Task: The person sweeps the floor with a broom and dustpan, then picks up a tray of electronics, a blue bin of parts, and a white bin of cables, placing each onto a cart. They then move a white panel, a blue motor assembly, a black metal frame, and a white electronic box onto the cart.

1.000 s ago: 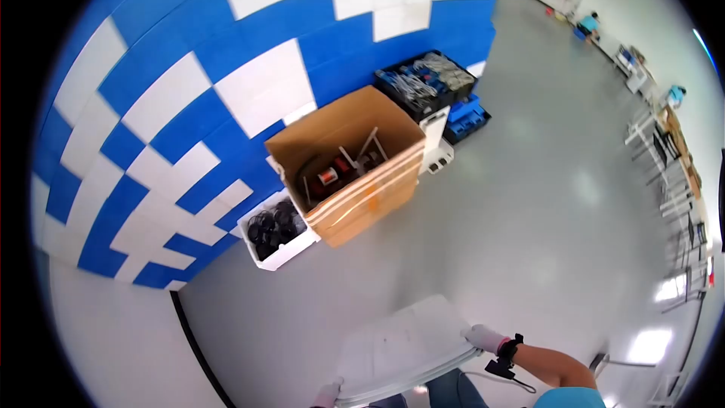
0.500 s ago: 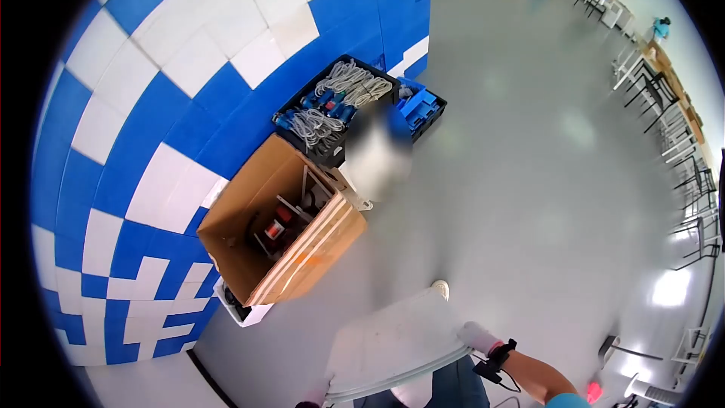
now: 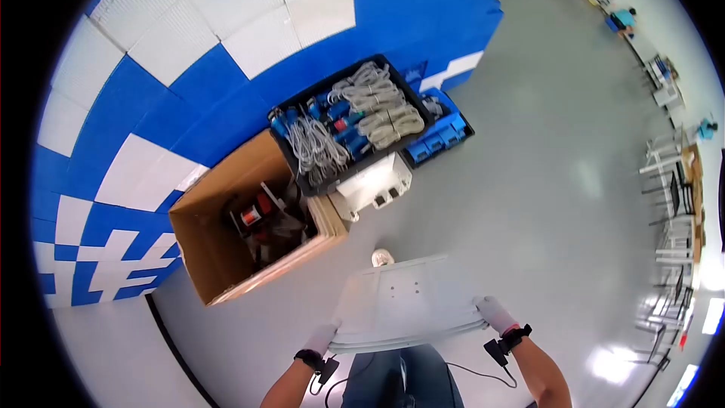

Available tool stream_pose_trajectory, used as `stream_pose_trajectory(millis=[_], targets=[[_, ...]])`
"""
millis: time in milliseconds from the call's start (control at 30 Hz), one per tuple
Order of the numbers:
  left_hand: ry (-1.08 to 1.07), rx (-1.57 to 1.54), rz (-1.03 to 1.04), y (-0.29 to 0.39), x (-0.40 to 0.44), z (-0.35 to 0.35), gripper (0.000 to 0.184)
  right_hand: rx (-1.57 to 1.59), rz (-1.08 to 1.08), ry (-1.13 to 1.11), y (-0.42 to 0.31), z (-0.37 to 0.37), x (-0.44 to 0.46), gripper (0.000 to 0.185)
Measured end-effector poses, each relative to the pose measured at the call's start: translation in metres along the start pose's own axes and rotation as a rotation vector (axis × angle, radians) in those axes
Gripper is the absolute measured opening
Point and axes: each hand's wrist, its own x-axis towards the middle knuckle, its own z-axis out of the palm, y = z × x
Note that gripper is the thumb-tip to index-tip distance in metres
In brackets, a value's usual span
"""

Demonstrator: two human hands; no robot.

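Note:
A pale, flat panel or stack of panels (image 3: 400,298), with a few small dark holes, is held level in front of my body. My gloved left hand (image 3: 323,336) grips its left near corner. At the right near corner, my gloved right hand (image 3: 495,313) is closed round the edge. Both wrists wear black straps with small black devices and cables. Beyond the panel stands an open cardboard box (image 3: 260,215) with red and white items inside. Beside it is a black crate (image 3: 351,121) filled with coiled grey cables and blue parts.
A white holder (image 3: 377,185) and a blue bin (image 3: 438,132) stand by the black crate. A blue and white block wall (image 3: 302,30) runs behind them. One shoe (image 3: 382,258) shows past the panel. Chairs and a long table (image 3: 695,196) line the right, with two people far off.
The view has swung and moved closer to the black crate. The panel is still in both my hands, and my left hand and forearm now show more fully. A shoe has come forward past the panel.

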Motion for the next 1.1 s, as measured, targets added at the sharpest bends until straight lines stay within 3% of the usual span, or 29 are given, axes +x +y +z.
stream_pose_trajectory(millis=[33,100,233,467,567,633,700,733,800,833,933,967,1000,1067,1100], targets=[[0.028,0.098,0.038,0.009,0.031,0.004,0.04,-0.065,-0.075,0.022,-0.002,-0.006,0.034,0.04],[-0.038,-0.031,0.052,0.002,0.098,0.018,0.041,-0.229,-0.19,0.05,0.002,-0.026,0.101,0.042],[-0.001,-0.03,-0.063,0.076,0.123,0.023,0.043,-0.149,-0.117,-0.03,-0.095,-0.053,0.146,0.043],[0.143,-0.411,-0.208,0.146,0.207,0.032,0.044,-0.226,-0.185,-0.149,-0.214,-0.069,0.288,0.036],[0.176,-0.58,-0.173,0.137,0.259,0.044,0.042,-0.306,-0.236,-0.107,-0.239,-0.06,0.341,0.034],[0.219,-0.589,-0.193,0.154,0.272,0.041,0.037,-0.276,-0.193,-0.244,-0.26,-0.059,0.369,0.035],[0.281,-0.745,-0.07,0.133,0.311,0.042,0.035,-0.306,-0.212,-0.231,-0.261,-0.052,0.399,0.037],[0.338,-0.715,-0.147,0.156,0.3,0.036,0.035,-0.522,-0.618,-0.273,-0.24,-0.054,0.437,0.038],[0.377,-0.724,-0.183,0.183,0.294,0.026,0.039,-0.328,-0.269,-0.235,-0.26,-0.041,0.419,0.036],[0.359,-0.766,-0.148,0.175,0.301,0.019,0.043,-0.28,-0.204,-0.224,-0.268,-0.036,0.413,0.035],[0.348,0.249,0.384,0.073,0.347,-0.004,0.046,-0.175,-0.091,-0.201,-0.288,-0.024,0.394,0.032],[0.365,0.761,0.52,0.087,0.336,-0.018,0.046,-0.144,-0.053,-0.197,-0.296,-0.021,0.387,0.031],[0.391,0.778,0.481,0.106,0.327,-0.015,0.057,-0.112,-0.018,-0.194,-0.303,-0.02,0.386,0.03],[0.4,0.561,0.394,0.049,0.373,-0.017,0.059,-0.081,0.026,-0.202,-0.312,-0.022,0.394,0.028],[0.444,0.6,0.46,0.075,0.361,-0.017,0.048,-0.098,0.005,-0.207,-0.318,-0.025,0.402,0.028]])
